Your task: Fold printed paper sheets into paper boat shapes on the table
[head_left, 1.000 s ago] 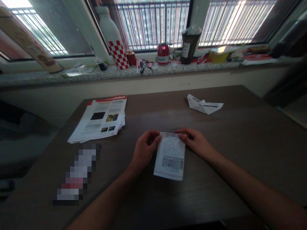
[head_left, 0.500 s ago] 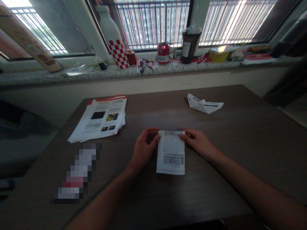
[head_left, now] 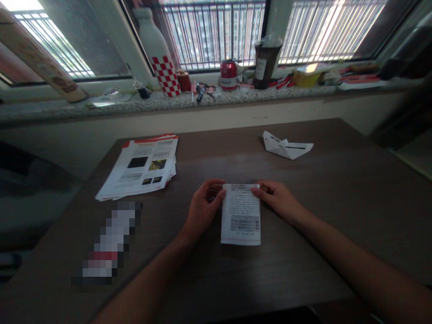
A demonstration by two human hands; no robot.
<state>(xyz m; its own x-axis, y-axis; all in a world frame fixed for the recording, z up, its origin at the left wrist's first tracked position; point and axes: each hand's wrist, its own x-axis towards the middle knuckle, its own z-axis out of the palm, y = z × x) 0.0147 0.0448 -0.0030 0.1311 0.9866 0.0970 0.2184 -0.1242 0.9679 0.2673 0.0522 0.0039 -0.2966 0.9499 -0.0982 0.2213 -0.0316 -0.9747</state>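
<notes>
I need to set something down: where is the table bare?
Bare tabletop shows between the paper stack and the folded paper, also right of the right hand, below the folded paper. The middle is taken: the left hand and right hold the printed sheet there. The windowsill is crowded.

Small white paper rectangle, dark print and grey block facing up, short edge nearest, over the bench.

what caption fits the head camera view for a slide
Left hand and right hand hold a printed sheet by its far corners, stacked pages to the left, folded paper farther back.
</notes>
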